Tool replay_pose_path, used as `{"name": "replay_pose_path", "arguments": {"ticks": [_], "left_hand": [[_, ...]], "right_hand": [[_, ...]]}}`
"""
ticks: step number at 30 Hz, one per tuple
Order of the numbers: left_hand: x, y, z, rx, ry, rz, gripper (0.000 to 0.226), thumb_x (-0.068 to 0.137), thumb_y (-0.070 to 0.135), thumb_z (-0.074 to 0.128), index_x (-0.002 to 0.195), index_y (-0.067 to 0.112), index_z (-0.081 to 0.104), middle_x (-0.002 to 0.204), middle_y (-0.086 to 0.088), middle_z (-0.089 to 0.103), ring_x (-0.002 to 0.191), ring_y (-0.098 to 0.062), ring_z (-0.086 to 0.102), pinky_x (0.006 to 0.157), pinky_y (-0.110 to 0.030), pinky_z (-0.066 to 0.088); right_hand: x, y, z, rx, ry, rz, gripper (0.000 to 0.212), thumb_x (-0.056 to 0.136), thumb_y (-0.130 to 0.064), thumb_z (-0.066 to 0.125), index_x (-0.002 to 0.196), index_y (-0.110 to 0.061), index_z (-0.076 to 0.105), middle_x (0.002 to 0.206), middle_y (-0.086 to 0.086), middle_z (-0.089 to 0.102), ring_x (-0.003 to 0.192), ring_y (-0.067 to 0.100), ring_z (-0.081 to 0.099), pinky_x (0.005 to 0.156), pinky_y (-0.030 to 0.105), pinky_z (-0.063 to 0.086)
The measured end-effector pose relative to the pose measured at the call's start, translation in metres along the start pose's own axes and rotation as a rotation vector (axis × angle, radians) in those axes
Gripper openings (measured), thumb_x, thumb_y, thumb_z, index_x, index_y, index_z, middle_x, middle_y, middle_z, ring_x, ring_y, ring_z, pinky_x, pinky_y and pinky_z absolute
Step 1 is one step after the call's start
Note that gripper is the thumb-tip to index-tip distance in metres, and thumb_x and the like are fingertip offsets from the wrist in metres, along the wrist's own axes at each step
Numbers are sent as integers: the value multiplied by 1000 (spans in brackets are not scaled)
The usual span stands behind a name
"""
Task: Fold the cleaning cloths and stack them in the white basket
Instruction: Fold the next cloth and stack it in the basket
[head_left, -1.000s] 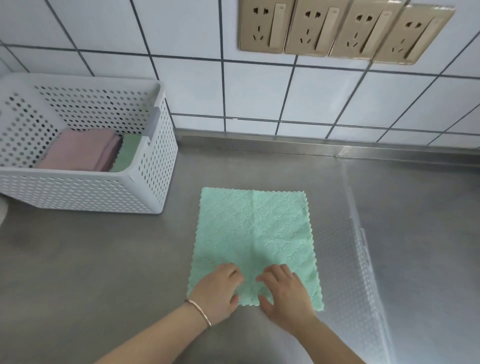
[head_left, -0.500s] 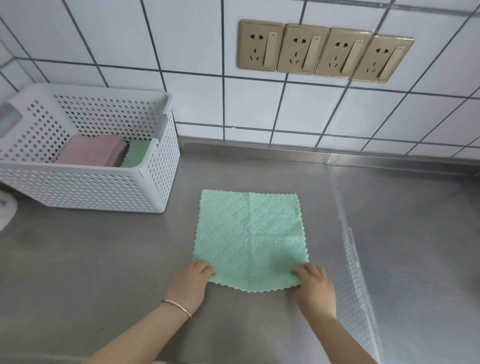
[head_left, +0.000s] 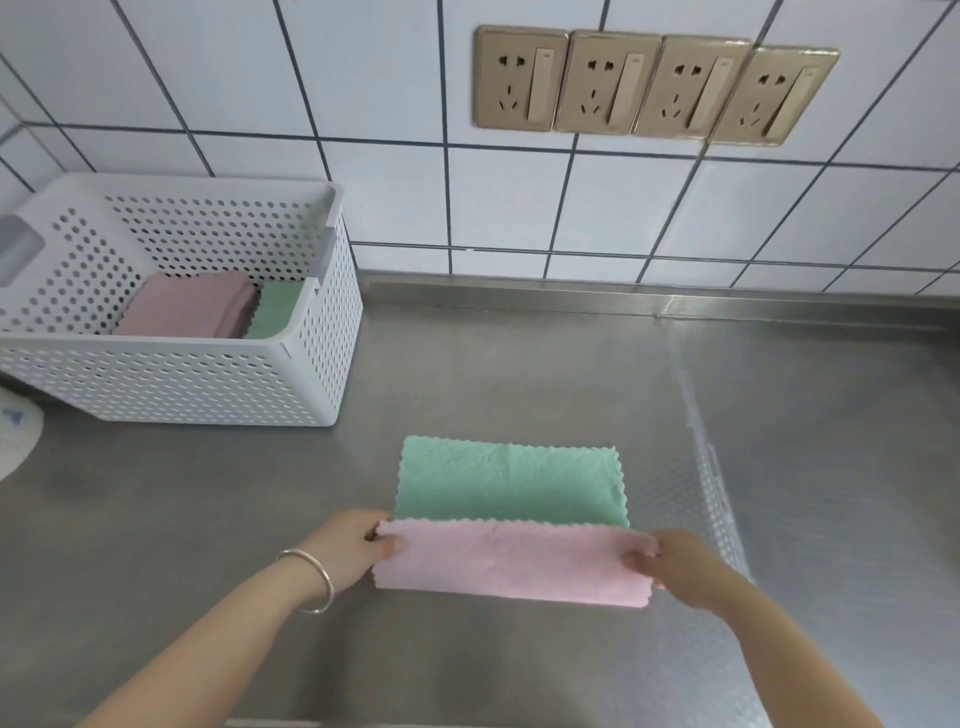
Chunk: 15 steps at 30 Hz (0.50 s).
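On countertop (head_left: 519, 374), hand-pinched unlabeled cloth (head_left: 511, 519).

The basket (head_left: 218, 384) runs off the left edge, and its front wall hides the near ends of the folded cloths (head_left: 197, 306) inside. A white round object (head_left: 15, 436) at far left is mostly cut off. Both forearms leave the bottom edge.

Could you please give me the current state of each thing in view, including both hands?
Cloth: half-folded on the counter, near edge lifted away from the person, pink underside showing over green.
Left hand: pinching the cloth's left corner.
Right hand: pinching the cloth's right corner.
Basket: upright, holding folded cloths.
Pink cloth: folded, in the basket.
Green cloth: folded, beside the pink one.
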<state>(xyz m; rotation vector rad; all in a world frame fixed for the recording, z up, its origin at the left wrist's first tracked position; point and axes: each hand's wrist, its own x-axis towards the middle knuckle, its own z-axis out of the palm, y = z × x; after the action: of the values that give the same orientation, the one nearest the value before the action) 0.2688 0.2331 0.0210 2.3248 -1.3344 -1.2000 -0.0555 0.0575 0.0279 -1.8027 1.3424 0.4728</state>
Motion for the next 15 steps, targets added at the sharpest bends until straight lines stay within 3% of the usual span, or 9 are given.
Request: {"name": "replay_pose_path", "arguments": {"ticks": [3,5,7,10,15], "left_hand": [[21,10,-4,-199,121,-83,16,90,21,55,76,13,57,71,-3,57,66,-17,49,63,-27,41],[38,18,-2,-217,223,-130,15,92,24,52,88,11,60,84,-9,62,75,-21,53,68,-31,43],[53,25,3,-192,337,-186,23,93,27,49,104,11,61,101,-12,66,86,-26,57,72,-29,40],[67,31,10,-196,425,-261,35,94,30,48,123,11,56,118,-17,62,107,-34,57,84,-32,42],[82,33,15,-171,459,-303,37,93,32,50,123,11,57,120,-18,62,109,-36,56,88,-34,43]], "right_hand": [[17,-14,-8,139,118,46,38,95,-23,50,126,-1,53,113,15,61,90,22,54,78,29,41],[31,-20,-11,176,181,63,35,95,-22,49,122,1,55,101,13,59,87,23,52,75,29,40],[41,-25,-13,191,215,67,34,95,-22,48,118,3,55,97,11,56,86,23,51,75,29,39],[52,-29,-14,206,245,92,34,96,-24,48,119,-1,54,111,16,60,94,27,52,78,30,38],[64,-32,-13,165,291,123,34,95,-27,47,119,-5,56,115,17,61,105,31,55,77,29,39]]}}
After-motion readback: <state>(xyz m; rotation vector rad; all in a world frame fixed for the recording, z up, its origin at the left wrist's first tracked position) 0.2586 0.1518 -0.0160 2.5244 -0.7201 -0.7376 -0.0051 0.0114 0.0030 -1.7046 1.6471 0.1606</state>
